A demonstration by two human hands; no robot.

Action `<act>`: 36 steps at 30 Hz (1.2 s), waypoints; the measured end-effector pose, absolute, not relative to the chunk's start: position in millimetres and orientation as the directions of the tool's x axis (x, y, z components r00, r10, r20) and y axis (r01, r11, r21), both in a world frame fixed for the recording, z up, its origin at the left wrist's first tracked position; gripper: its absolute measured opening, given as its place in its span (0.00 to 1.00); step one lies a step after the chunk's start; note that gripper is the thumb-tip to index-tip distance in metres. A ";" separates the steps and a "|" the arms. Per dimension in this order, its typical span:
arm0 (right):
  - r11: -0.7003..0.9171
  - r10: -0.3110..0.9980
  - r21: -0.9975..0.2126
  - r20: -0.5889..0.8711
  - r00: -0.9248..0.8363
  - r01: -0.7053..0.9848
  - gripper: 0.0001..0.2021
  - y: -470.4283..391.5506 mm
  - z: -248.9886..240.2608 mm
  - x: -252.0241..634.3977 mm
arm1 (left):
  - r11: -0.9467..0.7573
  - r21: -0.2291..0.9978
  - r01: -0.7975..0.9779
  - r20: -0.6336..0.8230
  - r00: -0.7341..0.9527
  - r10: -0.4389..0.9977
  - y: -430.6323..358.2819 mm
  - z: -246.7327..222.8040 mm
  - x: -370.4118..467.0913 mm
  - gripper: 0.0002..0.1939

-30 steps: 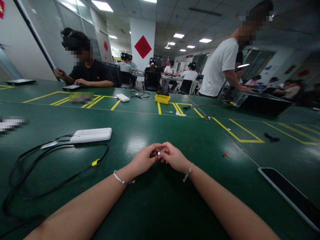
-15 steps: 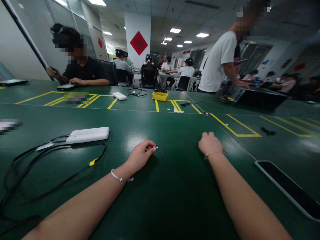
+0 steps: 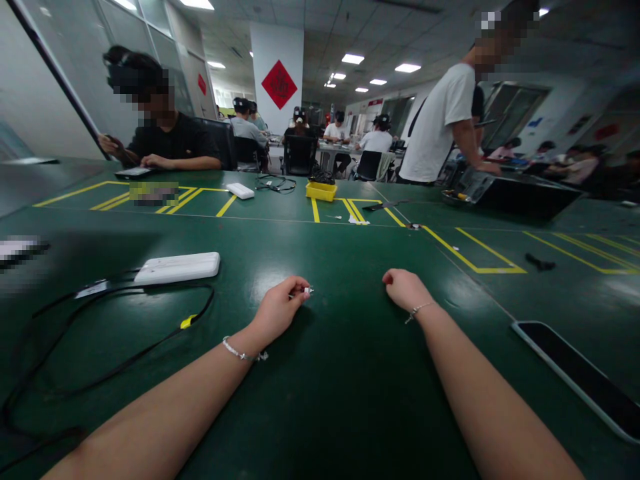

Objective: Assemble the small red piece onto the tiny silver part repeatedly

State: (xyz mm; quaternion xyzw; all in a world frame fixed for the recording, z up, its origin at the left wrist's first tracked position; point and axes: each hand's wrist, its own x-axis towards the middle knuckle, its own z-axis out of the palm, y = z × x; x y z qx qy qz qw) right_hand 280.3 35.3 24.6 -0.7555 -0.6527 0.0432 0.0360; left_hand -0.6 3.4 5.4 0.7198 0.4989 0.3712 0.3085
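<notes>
My left hand [image 3: 279,305] is just above the green table [image 3: 345,373], thumb and fingers pinched on a small white piece with a thin metal tip [image 3: 307,291]. The piece is too small to name more closely. To the right, apart from it, my right hand [image 3: 406,288] is closed with the fingers curled under. Its back faces me, so whatever it may hold is hidden. Left of my left hand lies a white power bank [image 3: 177,268] with black cables [image 3: 165,337] looping toward the near left. A phone [image 3: 575,373] lies right of my right forearm.
Yellow tape lines [image 3: 495,270] mark the table. Farther back stand a yellow tray [image 3: 321,193] with dark cables and a second white power bank [image 3: 241,191]. A black computer case [image 3: 525,193] lies at the far right near a standing person [image 3: 440,127]. Another person [image 3: 175,143] sits across at left.
My right hand has moved left, toward my left hand, and turned; the orange bit seen by its wrist is out of sight. My left hand stays pinched, with more of the white piece showing.
</notes>
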 end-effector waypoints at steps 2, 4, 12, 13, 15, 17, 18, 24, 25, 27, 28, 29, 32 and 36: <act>-0.041 0.999 -0.149 0.009 0.043 0.988 0.12 33.8 20.9 261.3 | -0.311 0.821 0.478 0.222 0.233 0.947 3.8 5.6 -1.0 0.06; 0.107 0.994 -0.218 0.061 -0.096 0.970 0.11 31.0 17.2 246.3 | -0.315 0.825 0.469 0.222 0.243 0.944 4.2 5.5 -1.5 0.06; 0.138 0.970 -0.949 0.072 -0.231 0.284 0.10 17.7 17.5 199.6 | -0.352 0.834 0.426 0.229 0.313 0.922 3.3 2.2 -0.4 0.07; 0.092 0.970 -0.985 0.056 -0.236 0.144 0.10 15.3 18.3 193.7 | -0.357 0.834 0.421 0.231 0.321 0.919 3.1 1.7 0.0 0.07; 0.018 0.968 -0.999 0.029 -0.248 -0.046 0.09 10.4 19.6 183.3 | -0.367 0.837 0.407 0.240 0.329 0.913 2.8 1.4 0.9 0.07; -0.054 0.960 -0.989 -0.013 -0.279 -0.140 0.09 5.9 20.6 176.0 | -0.379 0.843 0.381 0.257 0.335 0.907 2.4 1.9 1.8 0.06; -0.085 0.955 -0.983 -0.033 -0.295 -0.165 0.10 4.1 21.1 173.8 | -0.386 0.848 0.364 0.267 0.336 0.903 2.2 2.4 2.3 0.06; -0.149 0.952 -0.957 -0.071 -0.299 -0.249 0.11 1.1 21.3 171.0 | -0.397 0.861 0.319 0.293 0.328 0.898 0.6 4.6 4.0 0.06; -0.148 0.955 -0.957 -0.072 -0.288 -0.249 0.11 1.4 20.6 170.7 | -0.400 0.857 0.326 0.294 0.328 0.898 0.4 4.5 4.0 0.06; -0.147 0.961 -0.958 -0.079 -0.266 -0.245 0.10 2.0 19.0 169.7 | -0.403 0.852 0.335 0.297 0.325 0.898 0.3 4.0 3.9 0.06; -0.147 0.963 -0.959 -0.083 -0.256 -0.244 0.10 2.1 18.4 169.2 | -0.403 0.851 0.337 0.297 0.324 0.898 0.3 3.8 3.8 0.06; -0.147 0.965 -0.959 -0.086 -0.247 -0.242 0.10 2.1 18.0 168.6 | -0.402 0.852 0.336 0.297 0.322 0.899 0.4 3.6 3.7 0.06; -0.131 0.971 -0.966 -0.081 -0.223 -0.221 0.09 1.6 17.6 167.3 | -0.401 0.858 0.322 0.300 0.319 0.899 0.2 3.6 3.8 0.06; -0.036 0.980 -0.991 -0.010 -0.201 -0.129 0.08 0.9 16.9 165.1 | -0.408 0.855 0.320 0.308 0.318 0.896 -1.4 4.0 4.7 0.06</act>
